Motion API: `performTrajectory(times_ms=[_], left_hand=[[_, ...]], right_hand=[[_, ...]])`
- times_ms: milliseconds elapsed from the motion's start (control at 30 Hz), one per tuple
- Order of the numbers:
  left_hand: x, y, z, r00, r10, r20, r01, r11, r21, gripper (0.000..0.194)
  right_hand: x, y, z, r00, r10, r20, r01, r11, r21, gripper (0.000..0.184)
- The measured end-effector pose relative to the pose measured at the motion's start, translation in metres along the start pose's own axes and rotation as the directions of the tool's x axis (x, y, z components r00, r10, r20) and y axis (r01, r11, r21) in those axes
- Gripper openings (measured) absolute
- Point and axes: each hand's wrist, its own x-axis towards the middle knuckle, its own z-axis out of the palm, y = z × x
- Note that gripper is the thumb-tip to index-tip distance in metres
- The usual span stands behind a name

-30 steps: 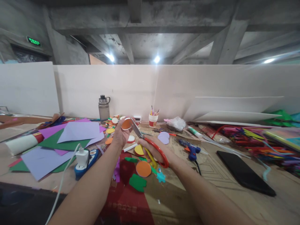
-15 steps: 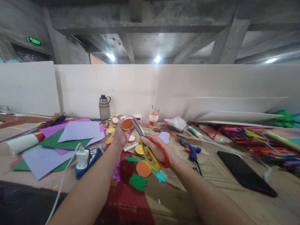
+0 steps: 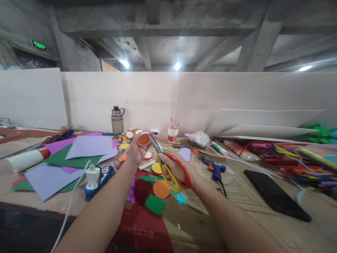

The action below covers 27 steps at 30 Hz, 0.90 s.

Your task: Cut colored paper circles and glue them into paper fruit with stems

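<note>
Between the fingers of my left hand point(image 3: 137, 151) is a round orange-brown disc with a pale rim point(image 3: 143, 139), held up above the table. My right hand point(image 3: 173, 168) is closed around scissors point(image 3: 168, 168) with one red and one yellow handle loop. Their metal blades reach up to the disc's right edge; whether they bite into it I cannot tell. Below my hands lie an orange circle point(image 3: 161, 189), a yellow circle point(image 3: 157, 168), green cut scraps point(image 3: 155, 204) and a turquoise star-like piece point(image 3: 181, 198).
Purple and green sheets point(image 3: 89, 147) lie left, beside a blue power strip point(image 3: 91, 191) with a white plug and cable. At the back stand a bottle point(image 3: 117, 121) and a paper cup of pens point(image 3: 173, 134). A blue glue gun point(image 3: 218, 171) and black tablet-like slab point(image 3: 276, 195) lie right.
Both hands, the disc and the scissors stay in nearly the same place. I see only a very slight shift of the disc and of the whole view.
</note>
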Motion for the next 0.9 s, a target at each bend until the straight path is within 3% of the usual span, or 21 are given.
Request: performTrajectory(times_ms=[900], left_hand=[[0.0004,-0.0009,-0.0004,0.999,0.018,0.042,-0.018,1.000,0.003,0.024]], right_hand=[[-0.0014,-0.0044,-0.0011,1.000,0.003,0.009,-0.003,1.000,-0.005,0.040]])
